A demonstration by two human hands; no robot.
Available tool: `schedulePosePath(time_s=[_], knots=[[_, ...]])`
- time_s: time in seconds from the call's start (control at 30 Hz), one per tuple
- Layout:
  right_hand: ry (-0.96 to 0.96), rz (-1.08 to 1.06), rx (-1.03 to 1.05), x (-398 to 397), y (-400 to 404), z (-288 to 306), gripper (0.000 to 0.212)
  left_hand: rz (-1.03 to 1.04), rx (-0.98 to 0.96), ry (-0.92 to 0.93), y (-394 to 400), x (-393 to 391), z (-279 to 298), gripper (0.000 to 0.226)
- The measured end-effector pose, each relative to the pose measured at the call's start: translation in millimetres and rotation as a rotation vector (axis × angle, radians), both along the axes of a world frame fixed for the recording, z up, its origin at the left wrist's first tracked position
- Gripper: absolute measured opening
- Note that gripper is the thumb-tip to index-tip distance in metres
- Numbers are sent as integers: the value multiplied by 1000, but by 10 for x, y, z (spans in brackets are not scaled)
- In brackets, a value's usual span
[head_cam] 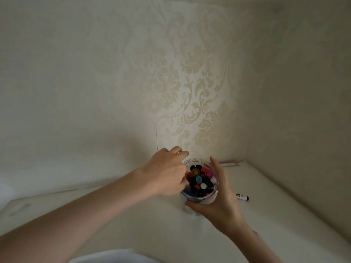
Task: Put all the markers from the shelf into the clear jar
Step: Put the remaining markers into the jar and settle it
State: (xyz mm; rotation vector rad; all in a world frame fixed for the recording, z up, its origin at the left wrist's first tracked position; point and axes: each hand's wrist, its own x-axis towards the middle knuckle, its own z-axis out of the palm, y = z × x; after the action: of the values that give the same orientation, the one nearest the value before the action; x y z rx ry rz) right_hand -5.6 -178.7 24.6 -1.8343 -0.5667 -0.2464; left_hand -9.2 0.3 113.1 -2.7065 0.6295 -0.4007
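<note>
1. The clear jar point(199, 188) is seen on the shelf point(266, 215) in front of the wallpapered wall point(171, 82), near the middle of the view; it is packed with upright markers point(199, 180), whose coloured caps crowd the mouth.
2. Two more markers are left on the shelf: a black-capped marker point(243, 197) just beside the jar at about three o'clock, and a pale marker point(230, 164) against the wall at about one o'clock.
3. The jar is judged to be light, stiff plastic, smooth and somewhat slippery; being nearly full, it is best steadied round its side wall rather than by the rim; the loose markers are judged light, rigid and apt to roll, so each is best pinched at mid-barrel.
4. The right hand point(218, 202) is wrapped round the jar from four o'clock, fingers curled against the wall, thumb under the near edge; its grip is grasping the jar.
5. The left hand point(167, 173) is reached over the rim from nine o'clock, fingers curled down among the caps; whether its grip pinches a marker cannot be told, since the fingertips are hidden.
</note>
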Motion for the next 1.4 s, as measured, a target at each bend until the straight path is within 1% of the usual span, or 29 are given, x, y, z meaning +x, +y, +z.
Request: schedulePosePath(time_s=[0.03, 0.07, 0.13, 0.17, 0.3, 0.37, 0.43, 0.5, 0.6, 0.67, 0.77, 0.83, 0.9, 1.0, 1.03, 1.07, 1.1, 1.17, 1.2, 1.23, 1.27, 1.3, 1.33, 1.4], knots=[[-6, -14, 6, 11, -7, -2, 119, 1, -8, 11, -9, 17, -13, 42], [-9, -25, 10, 24, -16, -5, 119, 20, -34, 61, -11, 41, -20, 43], [-4, -31, 12, 46, -24, -6, 120, 102, -65, 216, -17, 82, -27, 47], [-6, -27, 6, 56, -21, -1, 120, 131, -58, 259, -26, 106, -31, 48], [-9, -18, -13, 106, -12, 24, 120, 195, -71, 373, -61, 206, -28, 50], [-14, -15, -24, 124, -11, 26, 120, 202, -116, 409, -39, 248, -7, 50], [-18, -22, -34, 133, -5, 24, 120, 198, -232, 459, -22, 272, 9, 47], [-19, -31, -27, 146, -4, 22, 120, 169, -354, 473, -22, 285, -4, 38], [-13, -25, -25, 163, -23, 30, 119, 155, -465, 456, -31, 274, -13, 20], [-6, -14, -41, 171, -32, 37, 119, 172, -471, 456, -43, 260, -5, 16], [-13, -15, -57, 192, -16, 36, 119, 185, -332, 403, -81, 297, 16, 19], [-5, -12, -50, 206, -17, 38, 119, 184, -266, 406, -118, 328, 48, 19], [13, 12, -42, 229, -50, 42, 118, 221, -306, 501, -129, 343, 116, 25], [62, 59, -28, 288, -114, 64, 117, 267, -483, 661, -78, 358, 155, 21], [82, 69, -19, 313, -130, 73, 117, 245, -536, 665, -45, 355, 150, 19], [94, 74, -13, 339, -143, 80, 116, 208, -573, 627, -18, 338, 158, 20], [102, 77, -13, 361, -149, 84, 116, 158, -616, 547, -3, 302, 179, 23], [113, 83, -17, 391, -153, 84, 116, 28, -793, 416, -8, 211, 250, 25], [117, 88, -18, 406, -151, 77, 115, -40, -906, 427, -28, 162, 295, 24], [118, 94, -21, 418, -146, 72, 115, -94, -971, 477, -56, 114, 331, 22], [114, 100, -28, 429, -136, 69, 115, -136, -967, 511, -82, 93, 344, 22], [109, 105, -37, 439, -126, 70, 114, -161, -922, 511, -98, 99, 333, 23], [103, 110, -49, 447, -115, 74, 115, -170, -888, 482, -108, 124, 303, 21], [89, 114, -72, 467, -103, 80, 116, -166, -884, 398, -126, 196, 232, 13]])
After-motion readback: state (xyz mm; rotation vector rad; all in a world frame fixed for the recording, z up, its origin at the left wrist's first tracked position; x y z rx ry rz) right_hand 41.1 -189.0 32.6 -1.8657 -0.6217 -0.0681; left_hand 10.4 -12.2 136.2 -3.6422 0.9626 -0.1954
